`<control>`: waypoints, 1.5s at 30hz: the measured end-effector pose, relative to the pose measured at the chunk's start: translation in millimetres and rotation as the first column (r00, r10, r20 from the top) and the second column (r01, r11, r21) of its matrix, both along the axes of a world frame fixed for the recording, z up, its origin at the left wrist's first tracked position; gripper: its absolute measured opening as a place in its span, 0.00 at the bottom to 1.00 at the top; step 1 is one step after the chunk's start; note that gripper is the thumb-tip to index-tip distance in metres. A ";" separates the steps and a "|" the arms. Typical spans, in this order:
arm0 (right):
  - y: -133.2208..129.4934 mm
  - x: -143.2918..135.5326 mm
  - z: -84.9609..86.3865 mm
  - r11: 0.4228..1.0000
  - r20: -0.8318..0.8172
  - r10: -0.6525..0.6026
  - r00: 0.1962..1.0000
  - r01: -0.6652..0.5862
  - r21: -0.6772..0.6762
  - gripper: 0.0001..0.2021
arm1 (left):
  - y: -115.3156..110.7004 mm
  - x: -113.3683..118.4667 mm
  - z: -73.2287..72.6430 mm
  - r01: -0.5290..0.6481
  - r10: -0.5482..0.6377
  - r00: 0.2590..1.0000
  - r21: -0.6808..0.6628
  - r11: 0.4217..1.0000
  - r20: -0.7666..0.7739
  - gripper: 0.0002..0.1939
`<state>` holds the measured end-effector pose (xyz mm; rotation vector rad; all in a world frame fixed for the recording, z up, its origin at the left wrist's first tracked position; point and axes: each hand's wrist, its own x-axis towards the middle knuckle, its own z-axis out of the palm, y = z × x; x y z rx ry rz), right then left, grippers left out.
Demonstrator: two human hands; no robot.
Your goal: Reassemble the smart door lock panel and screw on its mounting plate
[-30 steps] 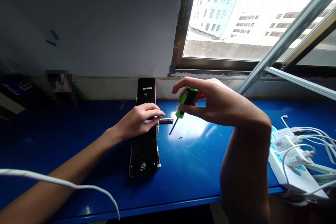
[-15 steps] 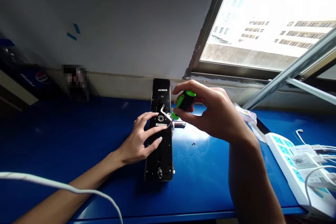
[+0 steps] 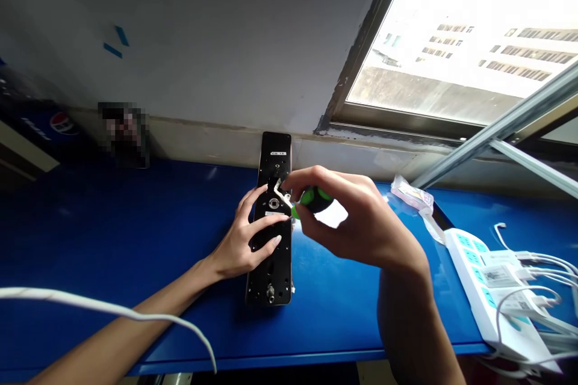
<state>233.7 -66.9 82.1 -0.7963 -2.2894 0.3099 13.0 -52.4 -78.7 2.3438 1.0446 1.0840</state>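
Observation:
A long black metal plate (image 3: 280, 264) lies lengthwise on the blue table (image 3: 334, 325), with a label near its far end and a threaded post near its close end. My left hand (image 3: 246, 237) rests on the plate with its fingers spread. Its index fingertip is beside the screwdriver's tip. My right hand (image 3: 347, 210) grips a black and green screwdriver (image 3: 316, 199), tilted low over the plate's right edge. A white cable (image 3: 283, 194) comes out of the plate just beside the screwdriver. The screwdriver's shaft is mostly hidden.
At the right stands a white power strip (image 3: 472, 277) with several plugs and cables. A plastic packet (image 3: 412, 194) lies behind it. A metal frame bar (image 3: 483, 138) crosses before the window. A loose white cable (image 3: 130, 313) hangs across the lower left.
My right hand has moved slightly down, and the screwdriver now leans flatter. My left hand stays on the plate. The whole view has shifted a little.

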 end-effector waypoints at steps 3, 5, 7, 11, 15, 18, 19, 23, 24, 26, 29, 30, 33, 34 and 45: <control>1.5 3.4 -0.4 1.000 0.000 -0.026 1.000 0.026 0.001 0.13 | 1.8 -0.1 -1.1 0.009 -0.009 1.000 0.003 1.000 0.015 0.18; 3.3 2.9 -3.1 0.989 -0.005 -0.132 0.991 0.132 0.070 0.07 | 2.8 -0.2 -2.1 0.016 -0.016 1.000 0.001 1.000 0.023 0.18; 4.3 1.4 -5.1 0.974 -0.020 -0.203 0.979 0.204 0.104 0.06 | 2.8 0.0 -2.6 0.015 -0.015 0.999 -0.008 1.000 0.038 0.18; 2.0 1.0 -2.5 0.990 -0.008 -0.136 0.991 0.136 0.042 0.11 | 0.3 0.4 -1.4 0.026 -0.023 0.997 -0.050 0.998 0.071 0.20; 0.2 2.4 1.3 0.994 0.051 -0.103 0.993 0.101 0.040 0.18 | -1.7 -0.5 0.6 0.038 -0.032 0.996 -0.076 0.996 0.079 0.19; 1.5 0.5 -0.1 0.976 0.067 -0.186 0.980 0.177 0.127 0.09 | -2.1 -1.0 1.2 0.023 -0.016 0.997 -0.086 0.996 0.073 0.17; 2.0 -0.6 -1.1 0.972 0.063 -0.197 0.978 0.186 0.146 0.09 | -2.2 -1.0 1.3 0.020 -0.014 0.997 -0.088 0.996 0.075 0.17; 2.0 -3.2 -4.3 0.977 0.030 -0.180 0.983 0.175 0.123 0.12 | -2.5 -1.0 1.4 0.033 -0.023 0.995 -0.108 0.994 0.099 0.17; 1.4 -2.9 -4.5 0.982 0.022 -0.164 0.986 0.161 0.102 0.16 | -2.5 -1.0 1.4 0.039 -0.027 0.994 -0.117 0.992 0.105 0.18; 0.2 -1.4 -3.9 0.992 0.005 -0.111 0.994 0.111 0.051 0.24 | -2.4 -1.4 1.5 0.052 -0.037 0.993 -0.133 0.990 0.110 0.19; -0.2 2.0 -1.7 0.997 0.010 -0.071 0.997 0.071 -0.011 0.26 | -1.7 -3.0 1.9 0.057 -0.041 0.992 -0.139 0.989 0.117 0.18; 0.2 3.0 -1.1 0.997 0.015 -0.082 0.997 0.082 -0.012 0.22 | -1.4 -3.8 2.2 0.057 -0.041 0.992 -0.141 0.988 0.117 0.17; 2.6 4.5 -1.0 0.991 0.005 -0.128 0.992 0.127 0.030 0.12 | -0.7 -6.0 3.4 0.057 -0.041 0.993 -0.152 0.987 0.109 0.17; 3.5 4.3 -1.6 0.991 -0.010 -0.127 0.992 0.128 0.042 0.11 | -0.5 -6.4 3.9 0.057 -0.041 0.994 -0.154 0.986 0.106 0.17; 2.2 3.4 -1.0 0.993 -0.025 -0.115 0.993 0.114 -0.013 0.15 | 0.1 -8.0 3.7 0.061 -0.046 0.994 -0.157 0.986 0.101 0.17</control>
